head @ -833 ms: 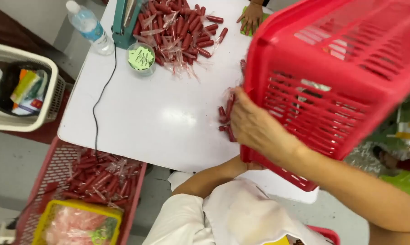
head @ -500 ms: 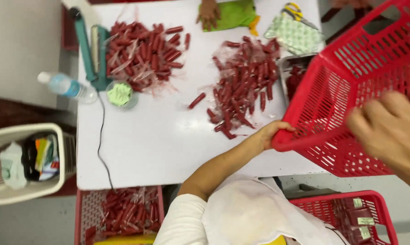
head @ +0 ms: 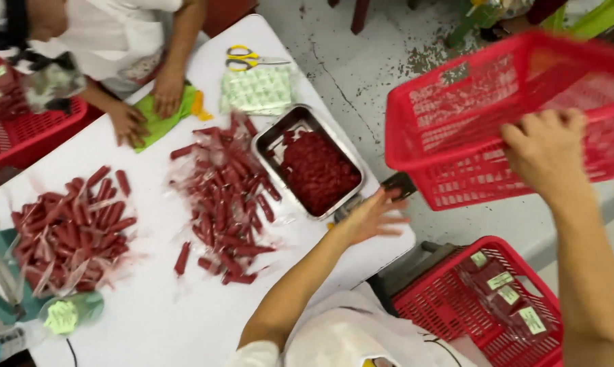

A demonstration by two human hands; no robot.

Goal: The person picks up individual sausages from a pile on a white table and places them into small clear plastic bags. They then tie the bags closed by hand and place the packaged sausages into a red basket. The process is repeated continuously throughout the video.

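Red slotted plastic basket (head: 518, 122) was held tilted off the table edge, long axis running left-right, open mouth partly toward the camera. Right hand (head: 545, 146) clasped its near rim. Left hand (head: 371, 217) hovered spread, empty, beside the steel tray (head: 269, 146).

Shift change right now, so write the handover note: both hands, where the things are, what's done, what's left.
Right hand: grips the rim of the red basket, held in the air beyond the table; it looks empty.
Left hand: open, holding nothing, over the table corner beside the metal tray.
Done: wrapped red sticks lie in piles on the table.
Left: basket not yet set down.
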